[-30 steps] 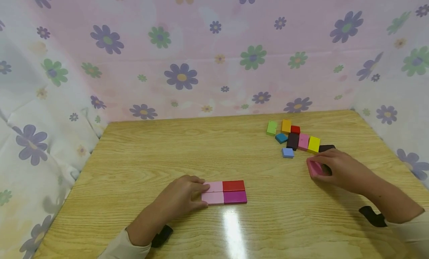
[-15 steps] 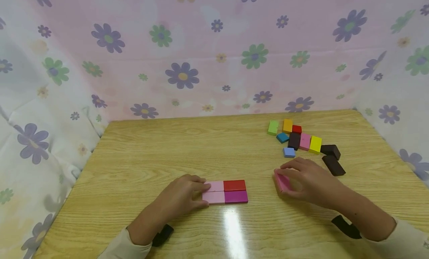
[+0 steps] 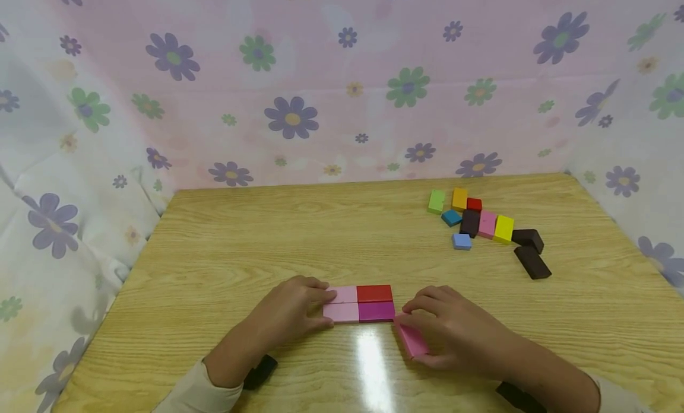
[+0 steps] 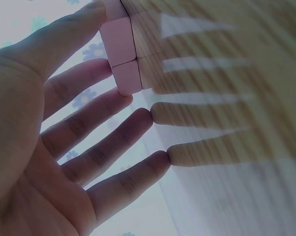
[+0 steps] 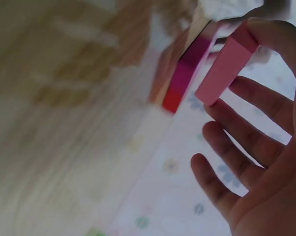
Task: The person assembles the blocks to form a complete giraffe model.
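Note:
Two light pink blocks (image 3: 341, 313), a red block (image 3: 374, 293) and a magenta block (image 3: 376, 311) lie flush together as a flat rectangle on the wooden table. At its left end my left hand (image 3: 291, 309) holds the light pink blocks (image 4: 119, 42), thumb on the near side and fingers on the far side. My right hand (image 3: 454, 333) pinches a darker pink block (image 3: 412, 339) between thumb and fingers, tilted, close to the magenta block's near right corner. In the right wrist view this pink block (image 5: 225, 69) appears beside the magenta block; whether they touch, I cannot tell.
Toward the back right lie several loose blocks: a light green block (image 3: 436, 201), an orange block (image 3: 459, 199), a yellow block (image 3: 504, 229), a light blue block (image 3: 462, 241) and a black block (image 3: 532, 263) among them. A flowered cloth (image 3: 320, 104) hangs behind the table.
My right hand has carried the pink block left and nearer, from beside the loose blocks to the right end of the rectangle. My left hand has stayed on the light pink blocks.

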A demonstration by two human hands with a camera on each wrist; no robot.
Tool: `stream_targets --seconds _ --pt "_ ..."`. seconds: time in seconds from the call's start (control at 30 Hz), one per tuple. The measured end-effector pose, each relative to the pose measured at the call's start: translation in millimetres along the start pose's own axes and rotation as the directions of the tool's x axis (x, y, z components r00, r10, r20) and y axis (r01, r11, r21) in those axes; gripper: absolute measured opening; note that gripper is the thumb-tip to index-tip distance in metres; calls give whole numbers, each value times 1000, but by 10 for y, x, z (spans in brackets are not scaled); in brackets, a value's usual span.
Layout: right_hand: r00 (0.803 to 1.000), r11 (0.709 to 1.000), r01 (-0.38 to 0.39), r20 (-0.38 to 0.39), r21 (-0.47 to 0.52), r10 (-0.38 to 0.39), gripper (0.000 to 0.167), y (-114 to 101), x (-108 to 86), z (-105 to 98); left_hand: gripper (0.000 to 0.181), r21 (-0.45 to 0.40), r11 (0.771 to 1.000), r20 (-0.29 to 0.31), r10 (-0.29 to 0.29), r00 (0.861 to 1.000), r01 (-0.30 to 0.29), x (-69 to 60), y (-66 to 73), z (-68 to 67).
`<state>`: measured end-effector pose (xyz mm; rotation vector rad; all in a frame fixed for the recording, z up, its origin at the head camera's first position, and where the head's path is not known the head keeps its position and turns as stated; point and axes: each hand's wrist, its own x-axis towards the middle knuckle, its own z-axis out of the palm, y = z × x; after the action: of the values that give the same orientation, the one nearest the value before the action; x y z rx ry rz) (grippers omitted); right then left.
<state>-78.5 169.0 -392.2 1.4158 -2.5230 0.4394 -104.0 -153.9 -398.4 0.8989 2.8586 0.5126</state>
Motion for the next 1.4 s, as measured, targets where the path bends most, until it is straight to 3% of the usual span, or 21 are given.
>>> stream_targets --seconds 0.13,0.37,0.6,0.97,1.2,1.4 --pt "1000 999 31 3 26 -31 46 -126 30 72 48 12 1000 1 5 1000 -5 2 -1 2" --pt "989 999 13 148 -42 -7 40 -257 69 166 48 7 1000 5 5 1000 -5 5 4 6" --pt "984 998 -19 178 -61 30 46 -289 31 159 48 16 1000 7 6 1000 -6 20 16 6" --pt "980 995 -51 189 -84 67 41 -278 59 161 48 17 1000 -1 16 1000 -16 -2 -6 12" --pt "959 990 -134 244 -52 142 41 -269 69 149 48 16 1000 -2 18 1000 -18 3 -4 6" --pt "956 989 -142 253 -42 148 43 -264 67 147 47 12 1000 2 16 1000 -16 -2 1 7"
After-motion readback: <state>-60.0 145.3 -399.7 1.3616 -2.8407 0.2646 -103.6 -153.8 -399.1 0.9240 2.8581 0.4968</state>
